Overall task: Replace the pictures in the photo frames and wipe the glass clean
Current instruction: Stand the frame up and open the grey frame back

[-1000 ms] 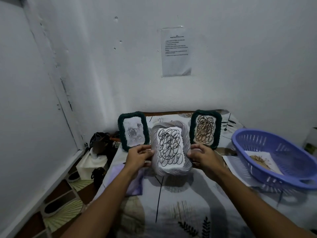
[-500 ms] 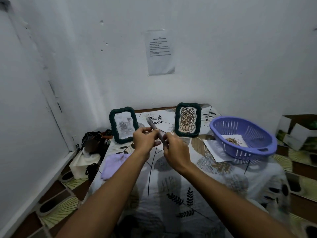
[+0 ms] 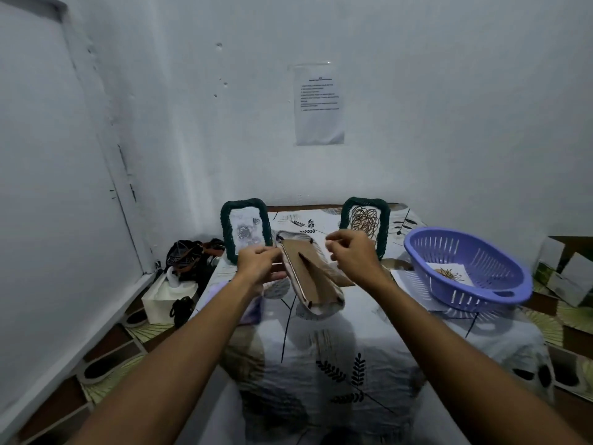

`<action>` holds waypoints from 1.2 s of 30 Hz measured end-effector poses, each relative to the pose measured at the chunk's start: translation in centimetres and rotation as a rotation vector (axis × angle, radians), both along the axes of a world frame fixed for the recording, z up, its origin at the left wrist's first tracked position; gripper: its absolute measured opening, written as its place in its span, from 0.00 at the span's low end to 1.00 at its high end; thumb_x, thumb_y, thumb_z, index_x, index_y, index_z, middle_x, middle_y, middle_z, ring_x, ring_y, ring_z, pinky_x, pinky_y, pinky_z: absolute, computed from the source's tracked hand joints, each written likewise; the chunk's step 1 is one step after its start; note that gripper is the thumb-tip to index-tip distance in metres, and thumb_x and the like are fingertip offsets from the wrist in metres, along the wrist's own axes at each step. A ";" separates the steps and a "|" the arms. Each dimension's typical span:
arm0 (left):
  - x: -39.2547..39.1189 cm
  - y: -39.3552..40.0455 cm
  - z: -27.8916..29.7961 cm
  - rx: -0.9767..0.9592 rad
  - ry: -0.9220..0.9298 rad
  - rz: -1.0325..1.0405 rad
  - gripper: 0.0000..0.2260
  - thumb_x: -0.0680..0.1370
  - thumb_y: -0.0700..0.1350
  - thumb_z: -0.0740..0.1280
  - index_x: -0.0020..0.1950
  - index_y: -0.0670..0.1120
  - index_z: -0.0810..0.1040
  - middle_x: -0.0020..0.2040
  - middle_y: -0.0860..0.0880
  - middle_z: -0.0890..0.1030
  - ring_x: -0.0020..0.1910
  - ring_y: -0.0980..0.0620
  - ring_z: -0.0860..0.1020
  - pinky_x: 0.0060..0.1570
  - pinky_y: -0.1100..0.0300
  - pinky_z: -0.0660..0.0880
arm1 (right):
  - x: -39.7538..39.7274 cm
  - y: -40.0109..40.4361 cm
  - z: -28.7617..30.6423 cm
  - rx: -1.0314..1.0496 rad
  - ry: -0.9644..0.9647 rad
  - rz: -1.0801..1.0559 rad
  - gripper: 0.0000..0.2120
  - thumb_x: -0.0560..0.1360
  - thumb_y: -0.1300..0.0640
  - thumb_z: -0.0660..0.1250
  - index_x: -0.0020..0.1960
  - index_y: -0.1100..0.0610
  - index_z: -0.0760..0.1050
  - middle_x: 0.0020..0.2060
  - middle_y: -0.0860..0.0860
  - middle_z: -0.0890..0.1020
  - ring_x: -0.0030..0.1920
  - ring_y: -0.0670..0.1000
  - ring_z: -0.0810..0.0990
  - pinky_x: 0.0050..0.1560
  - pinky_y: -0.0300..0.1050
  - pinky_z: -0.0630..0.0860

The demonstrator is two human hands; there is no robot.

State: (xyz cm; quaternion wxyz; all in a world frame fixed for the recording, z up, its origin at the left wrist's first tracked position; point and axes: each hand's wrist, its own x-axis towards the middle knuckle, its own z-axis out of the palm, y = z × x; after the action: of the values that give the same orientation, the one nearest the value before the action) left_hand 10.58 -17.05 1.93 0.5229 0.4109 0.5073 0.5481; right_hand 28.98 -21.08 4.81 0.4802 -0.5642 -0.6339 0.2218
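Photo frame (image 3: 309,277), pale and ribbed at its rim, is turned back-side up, showing a brown cardboard backing with a fold-out stand and small dark clips at the corners. It is held tilted above the middle of the table (image 3: 337,364), which wears a leaf-printed cloth. The left hand (image 3: 256,263) grips its left edge with curled fingers. The right hand (image 3: 351,255) hovers just beside its upper right corner, fingers loosely curled, holding nothing. Two green-rimmed frames (image 3: 245,229) (image 3: 365,224) stand upright near the table's far edge. A purple basket (image 3: 465,268) with a picture inside sits at the right edge.
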 end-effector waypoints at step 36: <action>0.5 12.7 -8.1 -0.009 1.017 -0.130 0.09 0.73 0.46 0.72 0.45 0.40 0.83 0.45 0.43 0.83 0.46 0.45 0.81 0.46 0.57 0.76 | 3.8 13.2 -10.8 -0.523 -0.092 -0.040 0.01 0.74 0.63 0.69 0.44 0.61 0.77 0.36 0.57 0.79 0.36 0.55 0.78 0.38 0.49 0.79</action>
State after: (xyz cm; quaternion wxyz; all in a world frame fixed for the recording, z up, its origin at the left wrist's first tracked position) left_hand 11.05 -4.33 -6.20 0.2445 0.6540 0.6733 0.2431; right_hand 32.74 -7.84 -5.98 0.2930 -0.6909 -0.5651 0.3428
